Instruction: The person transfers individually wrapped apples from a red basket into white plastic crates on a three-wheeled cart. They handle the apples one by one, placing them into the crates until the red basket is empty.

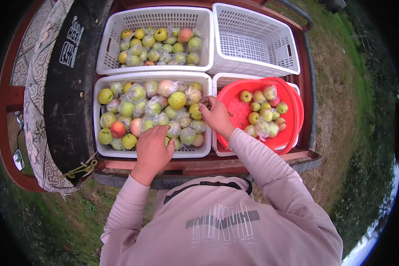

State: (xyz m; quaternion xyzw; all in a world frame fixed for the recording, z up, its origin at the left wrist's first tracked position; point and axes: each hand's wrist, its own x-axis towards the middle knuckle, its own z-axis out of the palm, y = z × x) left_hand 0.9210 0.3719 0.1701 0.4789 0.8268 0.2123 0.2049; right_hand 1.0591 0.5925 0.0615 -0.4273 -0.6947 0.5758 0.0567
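Before me stands a white plastic crate (153, 154) filled with apples, many wrapped in clear film. My left hand (155, 146) rests over the front apples with its palm down; what lies under its fingers is partly hidden. At the crate's right side my right hand (216, 114) touches a yellow-green apple (196, 111) with its thumb and fingertips; whether it grips the apple is not clear. A bare yellow apple (177, 100) lies just up and left of it. Right of the crate, a red plastic basket (232, 99) holds several apples, tilted in another white crate (219, 79).
Behind are a white crate with more apples (101, 50) and an empty white crate (252, 65). All stand on a red metal cart bed (216, 165) with padded edges. At the left are a black panel (66, 99) and a patterned cloth (36, 133). Grass surrounds the cart.
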